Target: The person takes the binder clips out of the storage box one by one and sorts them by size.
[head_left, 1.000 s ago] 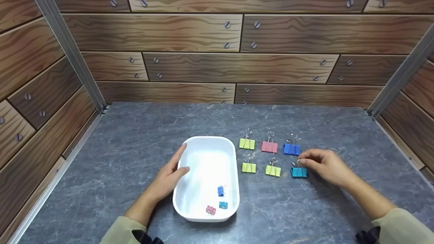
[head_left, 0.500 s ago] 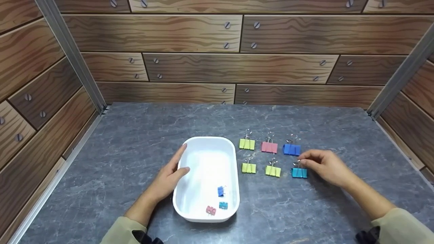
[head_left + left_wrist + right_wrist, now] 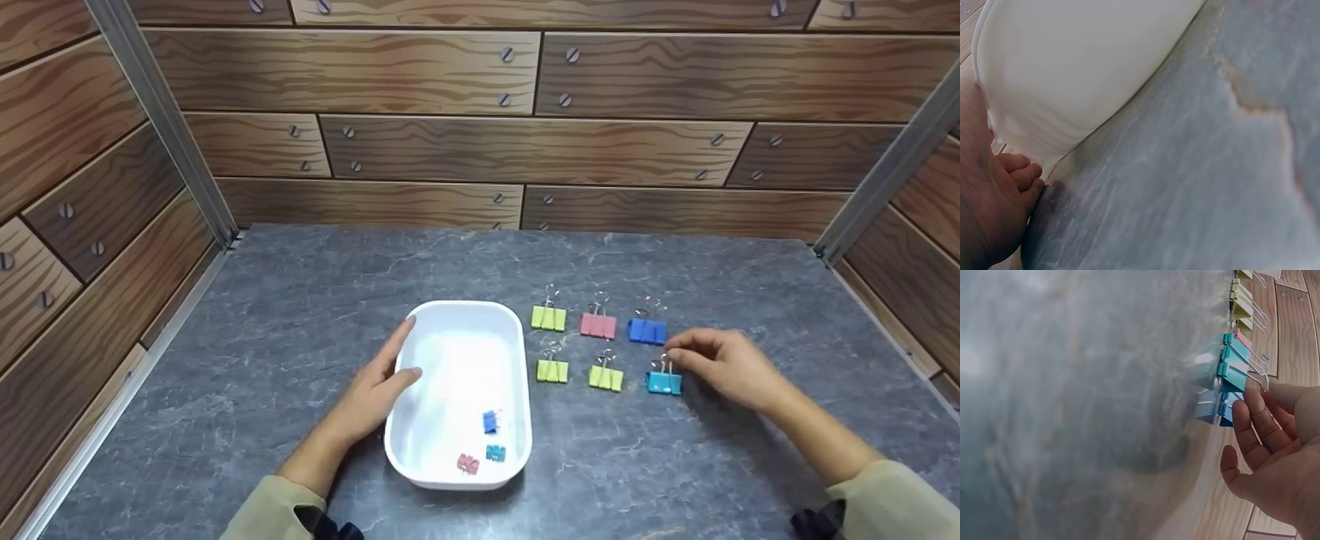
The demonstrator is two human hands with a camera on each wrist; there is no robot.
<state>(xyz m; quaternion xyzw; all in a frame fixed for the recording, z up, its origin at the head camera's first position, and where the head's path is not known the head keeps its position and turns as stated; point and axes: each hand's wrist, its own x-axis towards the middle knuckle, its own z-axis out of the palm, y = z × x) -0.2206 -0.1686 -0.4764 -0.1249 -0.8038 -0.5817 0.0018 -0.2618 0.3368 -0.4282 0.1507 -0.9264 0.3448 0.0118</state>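
A white tray (image 3: 517, 352) sits on the grey table and holds three small binder clips: blue (image 3: 490, 422), teal (image 3: 495, 452) and pink (image 3: 468, 463). My left hand (image 3: 401, 360) holds the tray's left wall (image 3: 1072, 73), thumb hooked over the rim and fingers against the outside. To the right of the tray, several clips lie in two rows. My right hand (image 3: 675, 351) hovers beside the teal clip (image 3: 664, 383) at the right end of the near row. In the right wrist view its fingers (image 3: 1252, 410) are nearly straight, their tips at the teal clip's (image 3: 1233, 377) wire handle, the thumb apart.
The far row has a yellow-green clip (image 3: 548, 319), a pink clip (image 3: 598, 325) and a blue clip (image 3: 646, 331). Two yellow-green clips (image 3: 552, 370) lie in the near row. Wood-pattern walls enclose the table on three sides.
My right hand has drawn back slightly to the right of the teal clip, which has not moved. The left hand and tray are still.
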